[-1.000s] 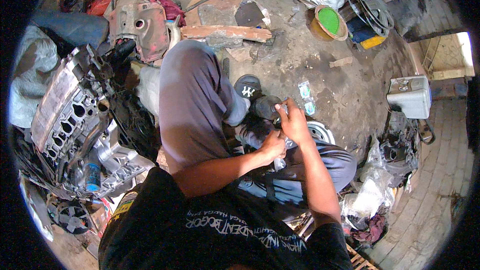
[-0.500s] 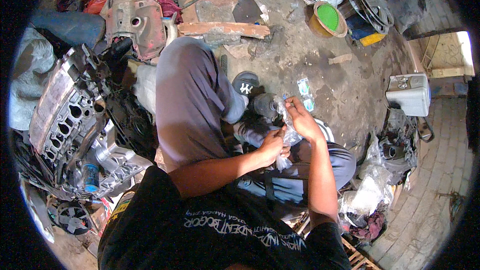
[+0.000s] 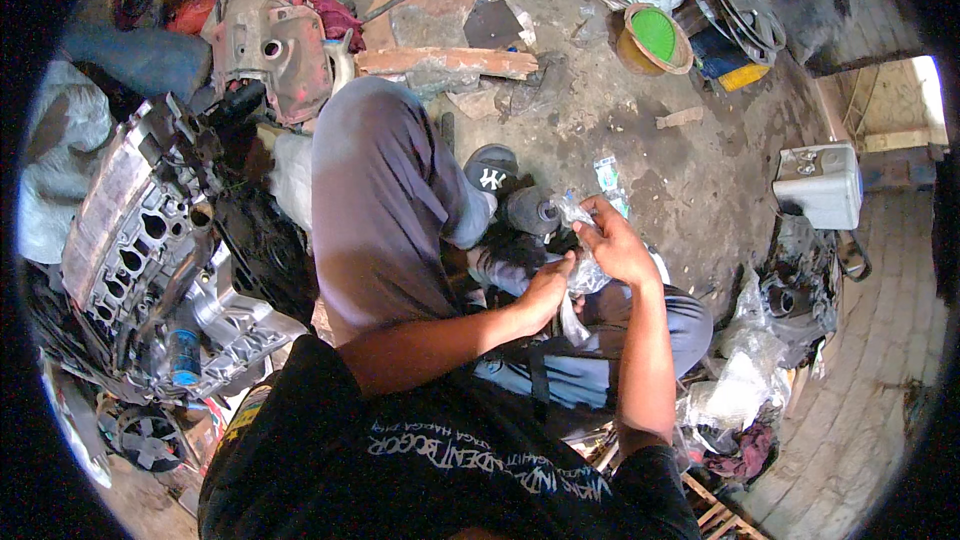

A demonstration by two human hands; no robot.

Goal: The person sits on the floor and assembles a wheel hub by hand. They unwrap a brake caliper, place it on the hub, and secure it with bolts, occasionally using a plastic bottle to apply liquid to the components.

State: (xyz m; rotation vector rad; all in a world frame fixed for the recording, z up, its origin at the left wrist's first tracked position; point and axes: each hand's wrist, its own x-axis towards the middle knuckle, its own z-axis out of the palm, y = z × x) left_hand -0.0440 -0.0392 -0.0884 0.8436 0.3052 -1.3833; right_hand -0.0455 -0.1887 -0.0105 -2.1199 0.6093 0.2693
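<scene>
The bag (image 3: 580,275) held between the left hand (image 3: 545,290) and right hand (image 3: 615,245) is thin clear plastic, crinkled and glossy. The engine block (image 3: 130,240) is cast metal, dull grey, grimy and rough. The trousers (image 3: 375,190) are matt grey cloth. The floor (image 3: 620,130) is rough, stained concrete. The plank (image 3: 445,62) is raw, worn wood, and the green-lidded tub (image 3: 652,37) is smooth plastic
</scene>
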